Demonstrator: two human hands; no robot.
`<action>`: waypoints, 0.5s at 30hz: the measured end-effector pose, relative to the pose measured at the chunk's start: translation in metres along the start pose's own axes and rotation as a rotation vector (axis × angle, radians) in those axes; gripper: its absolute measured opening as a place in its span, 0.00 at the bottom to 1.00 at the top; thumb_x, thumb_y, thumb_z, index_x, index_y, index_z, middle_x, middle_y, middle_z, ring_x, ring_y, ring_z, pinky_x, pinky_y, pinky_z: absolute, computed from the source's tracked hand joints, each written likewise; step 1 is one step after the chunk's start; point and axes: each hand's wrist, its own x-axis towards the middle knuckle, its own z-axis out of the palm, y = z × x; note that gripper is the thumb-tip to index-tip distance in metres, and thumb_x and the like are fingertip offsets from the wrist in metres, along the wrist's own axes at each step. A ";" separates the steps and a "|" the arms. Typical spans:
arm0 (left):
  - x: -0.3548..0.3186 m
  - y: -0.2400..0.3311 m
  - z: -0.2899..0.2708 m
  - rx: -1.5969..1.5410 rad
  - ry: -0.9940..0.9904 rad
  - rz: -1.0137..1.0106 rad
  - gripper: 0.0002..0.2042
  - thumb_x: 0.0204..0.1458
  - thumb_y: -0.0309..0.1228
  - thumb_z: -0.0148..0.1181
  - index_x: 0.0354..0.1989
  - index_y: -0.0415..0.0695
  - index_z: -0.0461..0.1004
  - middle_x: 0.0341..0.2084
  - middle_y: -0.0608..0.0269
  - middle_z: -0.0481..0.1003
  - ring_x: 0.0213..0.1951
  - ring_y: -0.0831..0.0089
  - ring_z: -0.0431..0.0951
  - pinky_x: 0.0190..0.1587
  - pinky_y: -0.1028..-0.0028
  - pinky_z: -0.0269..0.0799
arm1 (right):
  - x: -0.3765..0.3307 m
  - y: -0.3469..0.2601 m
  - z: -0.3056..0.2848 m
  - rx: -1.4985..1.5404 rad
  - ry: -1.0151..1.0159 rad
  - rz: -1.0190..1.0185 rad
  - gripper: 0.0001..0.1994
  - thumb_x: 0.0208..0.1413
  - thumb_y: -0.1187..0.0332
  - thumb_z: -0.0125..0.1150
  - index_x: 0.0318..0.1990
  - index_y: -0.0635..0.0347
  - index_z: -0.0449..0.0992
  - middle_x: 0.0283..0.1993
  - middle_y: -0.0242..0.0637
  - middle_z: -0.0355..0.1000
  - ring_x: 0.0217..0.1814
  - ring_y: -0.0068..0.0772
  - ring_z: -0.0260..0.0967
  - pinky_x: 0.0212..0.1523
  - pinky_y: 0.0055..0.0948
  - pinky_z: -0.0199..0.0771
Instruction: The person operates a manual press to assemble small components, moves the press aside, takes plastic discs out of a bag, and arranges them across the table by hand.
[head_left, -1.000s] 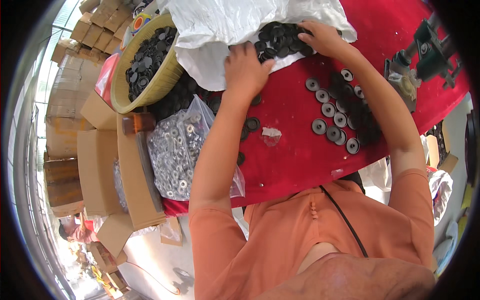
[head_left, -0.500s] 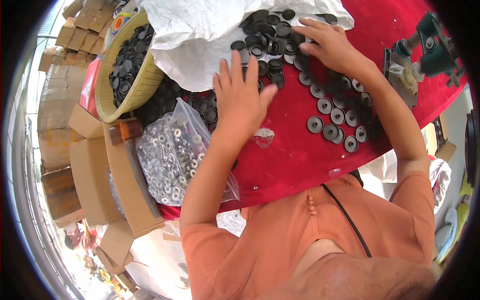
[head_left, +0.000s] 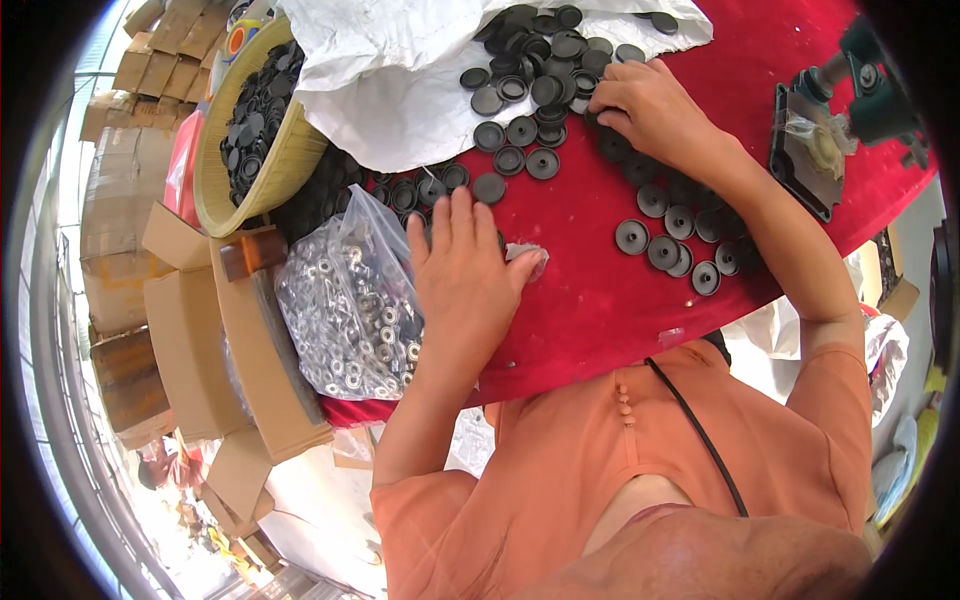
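My left hand (head_left: 465, 275) lies flat with fingers spread on the red cloth, its fingertips beside a few black discs. It holds nothing. My right hand (head_left: 655, 110) is curled, thumb and fingertips drawn together on a black plastic cap at the right edge of a pile. That pile of round black plastic caps (head_left: 547, 90) spreads over a white sack (head_left: 390, 110) and onto the cloth. Under my right forearm lie more black caps (head_left: 663, 252), hollow side up with a small central peg. A clear plastic bag (head_left: 345, 320) of shiny metal rings sits left of my left hand.
A yellow basket (head_left: 308, 150) of black caps leans at the left, above an open cardboard box (head_left: 190, 345). A dark green metal hand press (head_left: 870, 75) stands on the red cloth (head_left: 570, 320) at the right. Stacked cartons (head_left: 125, 195) fill the far left.
My left hand has drawn back toward me and left, away from the pile, and some caps have shifted. My right hand has moved slightly nearer, its fingers curling in.
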 end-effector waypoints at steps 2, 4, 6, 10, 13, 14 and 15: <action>0.011 0.011 0.002 -0.058 0.044 0.047 0.36 0.54 0.53 0.64 0.61 0.33 0.71 0.67 0.45 0.67 0.67 0.47 0.66 0.70 0.43 0.53 | 0.007 -0.005 0.007 0.002 0.005 -0.043 0.03 0.54 0.69 0.67 0.35 0.55 0.83 0.36 0.34 0.75 0.48 0.39 0.73 0.50 0.39 0.66; 0.020 0.021 0.010 -0.146 0.144 0.141 0.38 0.48 0.53 0.68 0.60 0.33 0.72 0.65 0.43 0.67 0.67 0.48 0.66 0.71 0.41 0.51 | 0.014 -0.013 0.012 0.002 0.012 -0.092 0.03 0.53 0.70 0.67 0.34 0.55 0.83 0.36 0.34 0.75 0.48 0.39 0.73 0.51 0.39 0.66; 0.027 0.027 0.018 -0.172 0.147 0.155 0.37 0.50 0.53 0.67 0.61 0.34 0.72 0.66 0.44 0.67 0.68 0.50 0.66 0.70 0.42 0.52 | 0.015 -0.023 0.014 -0.015 -0.018 -0.142 0.03 0.52 0.70 0.67 0.34 0.55 0.83 0.36 0.34 0.75 0.47 0.39 0.73 0.51 0.39 0.65; 0.024 0.030 0.025 -0.250 0.135 0.195 0.38 0.50 0.54 0.66 0.62 0.35 0.71 0.67 0.46 0.66 0.69 0.52 0.65 0.71 0.43 0.51 | 0.002 -0.023 0.009 0.003 -0.069 -0.159 0.02 0.52 0.69 0.67 0.33 0.55 0.83 0.36 0.34 0.76 0.47 0.38 0.73 0.51 0.39 0.64; 0.016 0.034 0.025 -0.325 0.121 0.271 0.37 0.49 0.54 0.67 0.60 0.35 0.72 0.66 0.47 0.68 0.68 0.53 0.66 0.72 0.42 0.50 | -0.006 -0.032 -0.011 -0.016 -0.191 -0.154 0.02 0.53 0.70 0.67 0.33 0.55 0.83 0.36 0.33 0.75 0.48 0.37 0.73 0.50 0.38 0.64; 0.015 0.037 0.026 -0.386 0.112 0.327 0.37 0.49 0.55 0.67 0.59 0.36 0.73 0.65 0.47 0.69 0.68 0.53 0.66 0.72 0.42 0.50 | -0.009 -0.035 -0.016 -0.001 -0.178 -0.134 0.03 0.53 0.70 0.66 0.33 0.54 0.84 0.37 0.33 0.75 0.48 0.36 0.73 0.50 0.37 0.64; 0.016 0.037 0.023 -0.393 0.113 0.328 0.37 0.49 0.55 0.67 0.59 0.36 0.73 0.65 0.47 0.69 0.68 0.53 0.66 0.72 0.42 0.50 | -0.012 -0.038 -0.018 0.014 -0.165 -0.115 0.03 0.53 0.71 0.66 0.34 0.54 0.84 0.37 0.33 0.75 0.48 0.36 0.72 0.50 0.37 0.63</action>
